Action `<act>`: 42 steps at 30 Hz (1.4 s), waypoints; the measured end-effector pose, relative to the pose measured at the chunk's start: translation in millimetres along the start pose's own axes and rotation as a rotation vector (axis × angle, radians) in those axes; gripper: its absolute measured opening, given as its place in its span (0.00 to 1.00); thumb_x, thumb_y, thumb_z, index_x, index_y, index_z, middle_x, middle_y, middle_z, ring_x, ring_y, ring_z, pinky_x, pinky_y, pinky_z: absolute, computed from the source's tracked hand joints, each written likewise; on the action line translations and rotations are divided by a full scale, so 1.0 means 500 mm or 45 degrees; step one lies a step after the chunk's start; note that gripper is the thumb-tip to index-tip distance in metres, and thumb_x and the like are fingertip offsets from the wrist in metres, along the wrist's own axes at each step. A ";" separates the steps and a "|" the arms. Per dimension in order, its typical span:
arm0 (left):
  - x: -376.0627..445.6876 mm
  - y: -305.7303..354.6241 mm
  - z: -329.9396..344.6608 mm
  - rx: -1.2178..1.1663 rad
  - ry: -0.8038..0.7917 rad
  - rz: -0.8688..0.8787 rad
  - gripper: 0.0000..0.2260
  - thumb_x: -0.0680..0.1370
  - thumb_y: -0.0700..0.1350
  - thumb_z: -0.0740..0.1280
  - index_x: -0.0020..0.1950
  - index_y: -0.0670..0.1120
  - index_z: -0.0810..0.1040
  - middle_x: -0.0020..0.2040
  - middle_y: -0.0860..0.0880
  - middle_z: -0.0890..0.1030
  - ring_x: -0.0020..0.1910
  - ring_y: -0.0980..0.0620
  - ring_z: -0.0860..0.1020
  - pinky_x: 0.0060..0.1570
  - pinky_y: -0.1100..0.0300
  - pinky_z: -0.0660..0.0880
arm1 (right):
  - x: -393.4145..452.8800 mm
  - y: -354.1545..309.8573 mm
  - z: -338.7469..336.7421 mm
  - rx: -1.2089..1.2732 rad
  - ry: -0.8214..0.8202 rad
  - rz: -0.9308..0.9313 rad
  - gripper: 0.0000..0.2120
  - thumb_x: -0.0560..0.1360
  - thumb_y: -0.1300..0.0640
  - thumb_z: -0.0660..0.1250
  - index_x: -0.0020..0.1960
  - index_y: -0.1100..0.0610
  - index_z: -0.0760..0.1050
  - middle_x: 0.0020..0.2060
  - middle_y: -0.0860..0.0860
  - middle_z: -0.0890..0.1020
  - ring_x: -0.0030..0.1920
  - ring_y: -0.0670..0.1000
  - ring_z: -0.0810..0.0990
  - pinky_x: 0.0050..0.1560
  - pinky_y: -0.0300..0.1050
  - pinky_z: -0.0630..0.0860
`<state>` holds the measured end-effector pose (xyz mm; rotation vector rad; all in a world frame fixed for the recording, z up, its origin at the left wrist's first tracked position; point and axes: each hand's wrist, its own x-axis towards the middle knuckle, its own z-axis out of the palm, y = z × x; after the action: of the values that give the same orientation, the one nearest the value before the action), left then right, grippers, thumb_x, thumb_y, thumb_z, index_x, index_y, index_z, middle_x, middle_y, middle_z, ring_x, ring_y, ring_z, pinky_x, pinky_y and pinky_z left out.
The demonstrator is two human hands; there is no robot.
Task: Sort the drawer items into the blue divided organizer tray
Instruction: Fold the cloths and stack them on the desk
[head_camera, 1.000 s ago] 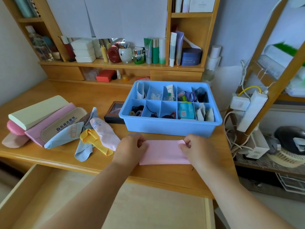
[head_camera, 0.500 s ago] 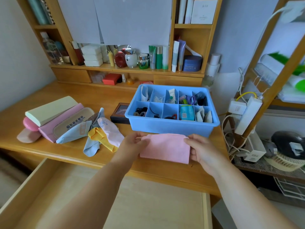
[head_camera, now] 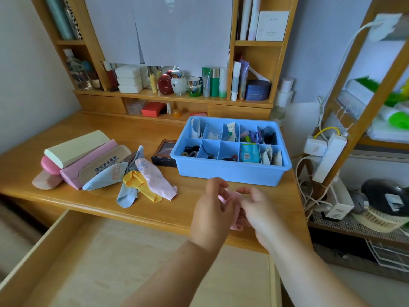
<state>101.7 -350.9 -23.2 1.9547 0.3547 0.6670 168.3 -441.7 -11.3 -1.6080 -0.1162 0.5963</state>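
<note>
Both hands meet just in front of the desk edge, holding a pink cloth folded small between them. The left hand has its fingers curled around the cloth's left side, thumb and forefinger raised above it. The right hand pinches the cloth from the right, its fingers bent over the fabric, most of which is hidden between the two palms.

Just beyond the hands, the blue organizer tray sits on the wooden desk. Its ten compartments hold hair ties, a white tube with green print too small to read, a blue packet with a barcode label, small sachets and purple loops.

Left of the tray stands a small dark box, touching the tray's corner. Further left lies a loose pile of cleaning cloths in pale pink, yellow and light blue, some with printing that is too blurred to make out. Beside them are stacked glasses cases: a cream one, a pink one, and a beige one carrying a round logo and a line of dark Chinese characters, not legible with certainty.

Below the desk the open drawer shows a bare pale bottom. On the shelf behind are jars, tubes and bottles, their labels unreadable.
</note>
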 end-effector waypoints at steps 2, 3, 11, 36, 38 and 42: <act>-0.013 0.008 0.016 -0.153 0.007 -0.047 0.15 0.77 0.40 0.67 0.48 0.61 0.68 0.37 0.56 0.78 0.27 0.54 0.79 0.22 0.64 0.74 | -0.015 -0.008 0.005 0.039 -0.011 -0.049 0.07 0.76 0.54 0.66 0.50 0.56 0.73 0.35 0.58 0.84 0.28 0.55 0.79 0.24 0.43 0.71; -0.017 0.010 0.018 -0.197 0.021 -0.054 0.17 0.76 0.40 0.68 0.50 0.62 0.68 0.38 0.55 0.79 0.28 0.52 0.80 0.23 0.61 0.75 | -0.021 -0.011 0.003 0.061 -0.004 -0.065 0.07 0.76 0.54 0.66 0.50 0.57 0.73 0.35 0.58 0.84 0.29 0.56 0.79 0.24 0.44 0.71; -0.010 -0.004 -0.035 -0.330 0.030 -0.163 0.21 0.71 0.45 0.67 0.61 0.58 0.69 0.54 0.56 0.79 0.47 0.56 0.78 0.49 0.61 0.77 | -0.025 -0.017 -0.040 0.191 -0.047 -0.011 0.10 0.77 0.65 0.63 0.54 0.52 0.76 0.44 0.53 0.83 0.43 0.53 0.82 0.40 0.49 0.77; 0.063 -0.062 0.026 0.569 -0.466 -0.095 0.14 0.75 0.47 0.68 0.61 0.51 0.77 0.52 0.55 0.70 0.42 0.60 0.73 0.42 0.73 0.67 | 0.036 0.099 -0.133 -1.509 -0.112 -0.706 0.20 0.82 0.56 0.53 0.72 0.44 0.64 0.73 0.40 0.62 0.74 0.45 0.59 0.75 0.41 0.50; 0.064 -0.079 -0.030 0.581 -0.272 -0.063 0.12 0.77 0.46 0.66 0.59 0.52 0.78 0.52 0.55 0.74 0.37 0.62 0.72 0.36 0.76 0.65 | 0.038 0.099 -0.136 -1.614 -0.160 -0.667 0.22 0.82 0.58 0.50 0.75 0.44 0.58 0.74 0.38 0.55 0.75 0.42 0.52 0.74 0.38 0.42; 0.075 -0.123 -0.161 0.806 -0.021 -0.039 0.10 0.77 0.44 0.66 0.58 0.51 0.79 0.54 0.52 0.77 0.43 0.60 0.74 0.39 0.73 0.66 | 0.030 0.083 -0.123 -1.400 -0.216 -0.588 0.23 0.81 0.61 0.53 0.74 0.46 0.60 0.73 0.37 0.56 0.73 0.36 0.51 0.73 0.37 0.45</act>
<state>86.4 -245.1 -38.9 2.5424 0.6421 0.5571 196.8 -496.6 -54.6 -2.4543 -1.0601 0.2887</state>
